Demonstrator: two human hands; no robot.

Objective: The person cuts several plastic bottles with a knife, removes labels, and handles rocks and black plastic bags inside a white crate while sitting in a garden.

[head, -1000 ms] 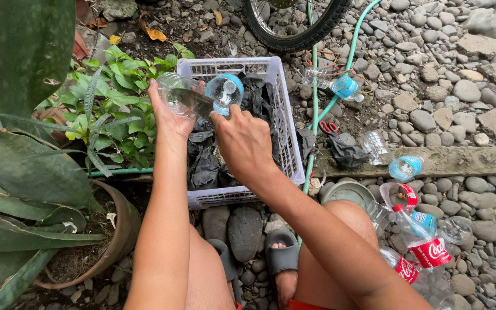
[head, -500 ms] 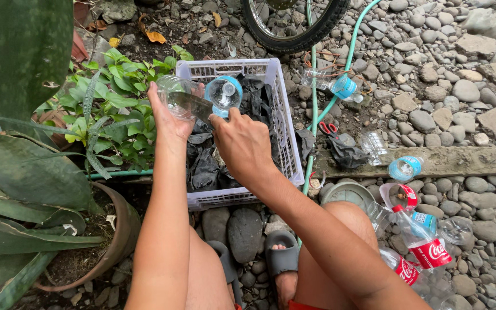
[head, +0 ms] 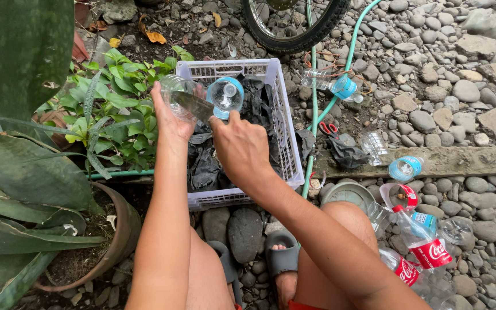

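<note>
Your hands have barely moved since a moment ago; the bottle has just slid a tiny bit to 3 o'clock.

Your left hand is wrapped tight around a clear bottle. The bottle lies on its side, up over the far left corner of the white basket. Its blue-banded end points to 3 o'clock.

Your right hand is at 5 o'clock from the bottle. Its fingers curl down near the bottle's blue end. You cannot tell if they grip anything, as the back of the hand hides them.

Black plastic fills the basket under both hands.

At 9 o'clock from the basket grows a leafy green plant. A brown pot sits at 7 o'clock.

At 3 o'clock from the basket runs a green hose. Red scissors lie just past it on the stones. More bottles lie in a heap at 4 o'clock, by your right knee. A wheel stands at 12 o'clock.
</note>
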